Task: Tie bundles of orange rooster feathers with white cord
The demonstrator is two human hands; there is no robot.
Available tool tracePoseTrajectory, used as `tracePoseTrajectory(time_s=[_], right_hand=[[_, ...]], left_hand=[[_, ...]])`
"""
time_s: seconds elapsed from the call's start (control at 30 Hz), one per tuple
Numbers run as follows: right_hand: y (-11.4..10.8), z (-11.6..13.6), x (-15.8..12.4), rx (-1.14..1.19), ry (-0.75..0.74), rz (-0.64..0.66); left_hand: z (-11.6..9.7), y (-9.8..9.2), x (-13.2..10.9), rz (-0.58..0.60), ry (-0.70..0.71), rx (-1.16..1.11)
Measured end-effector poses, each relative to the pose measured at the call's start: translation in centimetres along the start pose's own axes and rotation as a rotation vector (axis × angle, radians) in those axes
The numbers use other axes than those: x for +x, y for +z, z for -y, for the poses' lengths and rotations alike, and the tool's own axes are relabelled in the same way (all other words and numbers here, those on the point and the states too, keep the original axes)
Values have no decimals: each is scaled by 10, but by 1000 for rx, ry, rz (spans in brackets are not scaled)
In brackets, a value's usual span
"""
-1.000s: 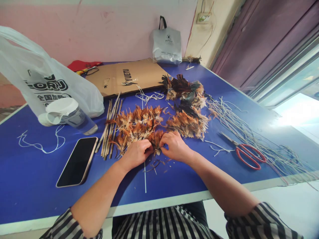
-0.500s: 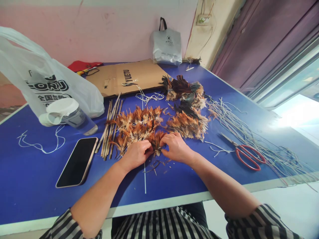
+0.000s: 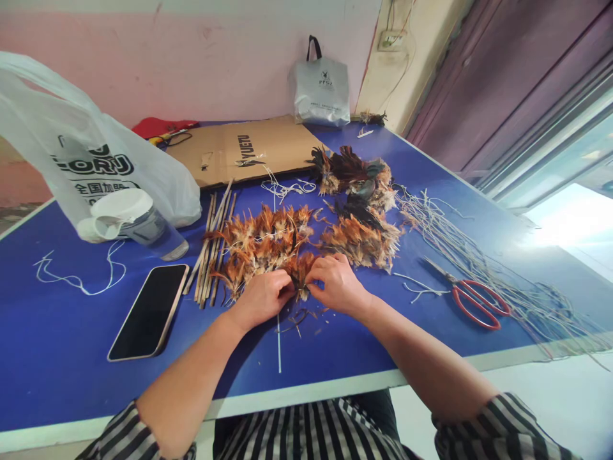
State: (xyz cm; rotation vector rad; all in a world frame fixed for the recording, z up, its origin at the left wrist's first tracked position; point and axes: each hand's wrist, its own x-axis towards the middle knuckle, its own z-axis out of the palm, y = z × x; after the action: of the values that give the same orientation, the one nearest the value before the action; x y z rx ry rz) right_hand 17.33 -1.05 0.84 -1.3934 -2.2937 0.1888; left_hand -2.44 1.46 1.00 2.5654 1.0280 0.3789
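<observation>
My left hand (image 3: 261, 295) and my right hand (image 3: 336, 283) meet at the middle of the blue table (image 3: 57, 338), both pinched shut on a small bundle of orange-brown feathers (image 3: 299, 271). Just beyond the hands lies a bigger heap of orange feathers (image 3: 261, 239), with another feather heap (image 3: 361, 237) to its right. Darker feathers (image 3: 352, 169) lie farther back. A bunch of thin sticks (image 3: 213, 239) lies left of the heap. Small feather scraps (image 3: 299, 317) lie under the hands.
A black phone (image 3: 149, 311) lies at the left front. Behind it are a lidded plastic jar (image 3: 136, 220) and a white plastic bag (image 3: 96, 160). Red-handled scissors (image 3: 472, 300) and several loose strings (image 3: 460, 246) are at the right. Flat cardboard (image 3: 249, 148) and a grey bag (image 3: 322, 86) are at the back.
Both hands stay pinched on the feather bundle with only slight finger movement. Nothing else on the table has moved.
</observation>
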Motion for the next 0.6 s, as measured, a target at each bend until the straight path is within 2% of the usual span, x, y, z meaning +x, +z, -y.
tracePoseTrajectory(time_s=[0.23,0.43,0.6], right_hand=[[1,2,0,-28,13,-116],[5,0,0,-40,27,-103],[6,-5,0,59,82,-67]], left_hand=[[2,1,-1,3,1,40],[4,1,-2,-7,-1,78],[3,0,-1,-8,-29,99]])
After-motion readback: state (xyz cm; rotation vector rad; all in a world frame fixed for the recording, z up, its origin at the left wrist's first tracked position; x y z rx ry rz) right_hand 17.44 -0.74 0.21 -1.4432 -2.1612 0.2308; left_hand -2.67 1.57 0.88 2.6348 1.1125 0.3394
